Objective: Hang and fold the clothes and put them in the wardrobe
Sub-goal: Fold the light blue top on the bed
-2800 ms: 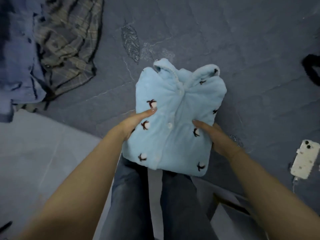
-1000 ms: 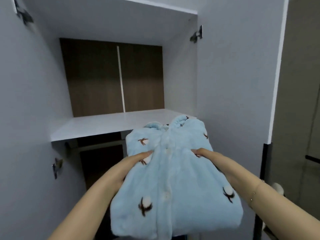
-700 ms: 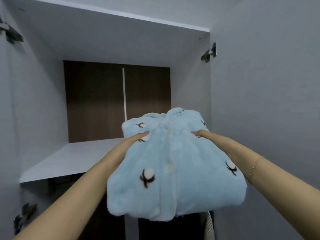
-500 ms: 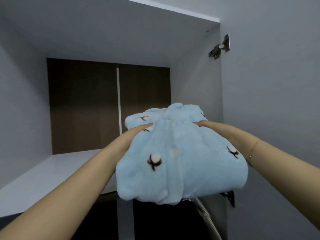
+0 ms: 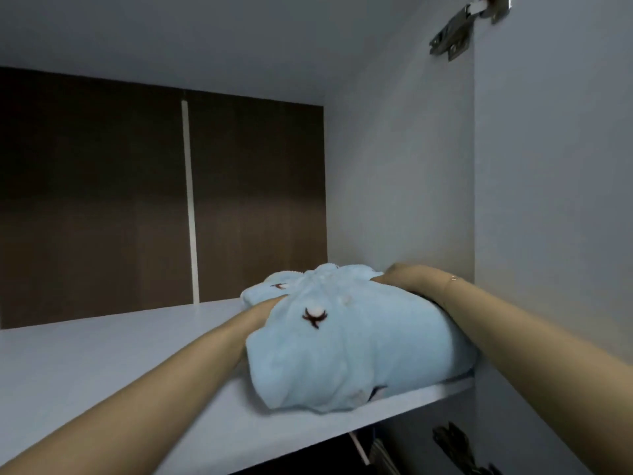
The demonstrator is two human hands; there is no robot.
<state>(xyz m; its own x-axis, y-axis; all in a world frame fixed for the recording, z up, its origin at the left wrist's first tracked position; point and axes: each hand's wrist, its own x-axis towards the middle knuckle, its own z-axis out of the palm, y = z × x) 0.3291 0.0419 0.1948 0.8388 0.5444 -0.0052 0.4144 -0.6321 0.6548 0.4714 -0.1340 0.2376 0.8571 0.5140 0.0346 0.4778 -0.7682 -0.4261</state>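
Wardrobe shelf [image 5: 102, 365] under folded blue fleece top [image 5: 342, 351], left hand [image 5: 263, 311] and right hand [image 5: 404, 277] clamped either side so folds hold.

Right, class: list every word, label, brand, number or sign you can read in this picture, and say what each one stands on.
None: no readable text anywhere in this view.
Folded light blue fleece pyjama top: only embroidered cotton-boll motifs, no lettering.
White wardrobe shelf, dark brown back panel and metal door hinge: no marks that can be read.
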